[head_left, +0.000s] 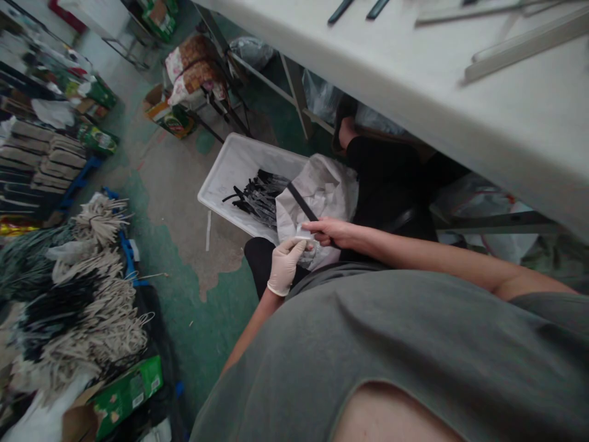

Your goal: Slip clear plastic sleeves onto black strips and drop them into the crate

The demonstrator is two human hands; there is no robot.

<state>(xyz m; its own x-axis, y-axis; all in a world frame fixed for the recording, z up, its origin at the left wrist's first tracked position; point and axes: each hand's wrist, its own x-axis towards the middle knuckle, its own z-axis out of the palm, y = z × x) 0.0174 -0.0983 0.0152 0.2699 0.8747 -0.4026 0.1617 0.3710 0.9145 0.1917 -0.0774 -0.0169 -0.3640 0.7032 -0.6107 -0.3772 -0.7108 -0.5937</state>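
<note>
My right hand (335, 231), bare, is closed around a flat black strip (302, 201) that slants up and left out of the fist. Wearing a thin white glove, my left hand (283, 265) pinches a small white piece (304, 234) right beside the right fingertips. Whether that white piece touches the strip I cannot tell. Under both hands a whitish cloth or sack (335, 178) lies across my lap and over one end of a white plastic bin (215, 167). Inside the bin lies a loose pile of similar black strips (261, 197).
A white-topped table (414, 92) runs along the upper right, with grey bars (529, 46) on it. Beyond the bin stands a stool with a patterned cushion (196, 64). Bundles of beige cords (105, 294) and a green carton (131, 390) lie at left.
</note>
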